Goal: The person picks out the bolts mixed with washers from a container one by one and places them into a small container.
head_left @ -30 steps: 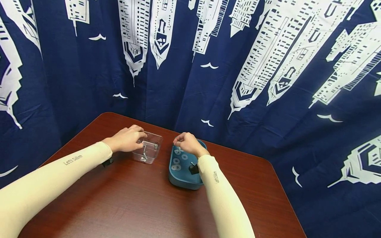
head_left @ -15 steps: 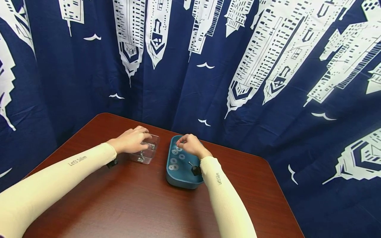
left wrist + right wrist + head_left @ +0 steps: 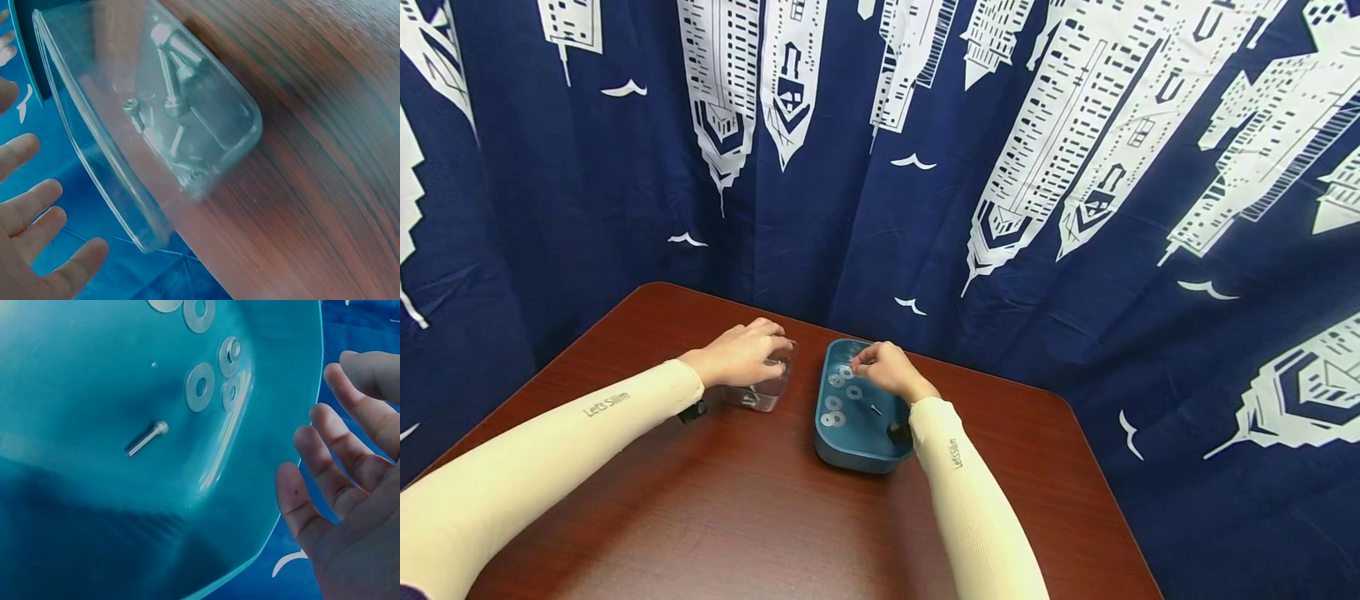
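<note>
My left hand (image 3: 741,354) is over a clear plastic box (image 3: 763,403), its fingers spread and apart from the box's wall in the left wrist view. Several metal bolts (image 3: 170,78) lie inside that box. Over the far part of a blue tray (image 3: 854,461) is my right hand (image 3: 887,371), with thumb and index fingertip close together. Nothing shows between them in the right wrist view. Several flat washers (image 3: 200,387) lie along one side of the tray's floor, and a single screw (image 3: 147,439) lies near them.
Both containers stand on a reddish-brown wooden table (image 3: 722,508), the box left of the tray. A dark blue curtain (image 3: 820,242) with white building prints hangs behind the table's far edge.
My left hand has shifted right, covering more of the clear box. The right hand has moved slightly right over the tray, uncovering more of the screw. The head view has turned slightly.
</note>
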Available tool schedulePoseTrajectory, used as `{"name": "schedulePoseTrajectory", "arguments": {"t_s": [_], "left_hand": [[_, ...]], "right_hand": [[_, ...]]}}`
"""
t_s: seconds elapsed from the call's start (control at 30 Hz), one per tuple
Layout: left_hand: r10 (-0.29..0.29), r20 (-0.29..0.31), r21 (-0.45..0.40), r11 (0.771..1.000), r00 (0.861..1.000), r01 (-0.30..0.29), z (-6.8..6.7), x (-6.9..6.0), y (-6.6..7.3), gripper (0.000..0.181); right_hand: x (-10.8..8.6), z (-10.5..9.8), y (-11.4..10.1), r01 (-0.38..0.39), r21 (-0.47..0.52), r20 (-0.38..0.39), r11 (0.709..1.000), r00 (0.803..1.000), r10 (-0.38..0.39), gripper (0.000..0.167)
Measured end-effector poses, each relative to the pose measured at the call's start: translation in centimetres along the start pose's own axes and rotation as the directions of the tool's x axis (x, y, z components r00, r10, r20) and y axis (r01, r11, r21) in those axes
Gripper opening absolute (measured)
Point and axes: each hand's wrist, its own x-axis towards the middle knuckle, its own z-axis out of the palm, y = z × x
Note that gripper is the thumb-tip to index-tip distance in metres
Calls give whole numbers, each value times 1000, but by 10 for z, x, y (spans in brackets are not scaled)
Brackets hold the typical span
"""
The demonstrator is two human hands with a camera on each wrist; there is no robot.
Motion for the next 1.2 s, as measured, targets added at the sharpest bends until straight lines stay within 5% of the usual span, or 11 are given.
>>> {"name": "schedulePoseTrajectory", "arguments": {"t_s": [0.83, 1.2], "left_hand": [[68, 35, 9, 998, 997, -68, 8, 31, 37, 48], [89, 64, 7, 996, 994, -89, 21, 34, 48, 55]], "right_hand": [[-9, -8, 18, -91, -43, -12, 995, 996, 91, 14], [-11, 1, 22, -137, -65, 7, 988, 990, 138, 11]]}}
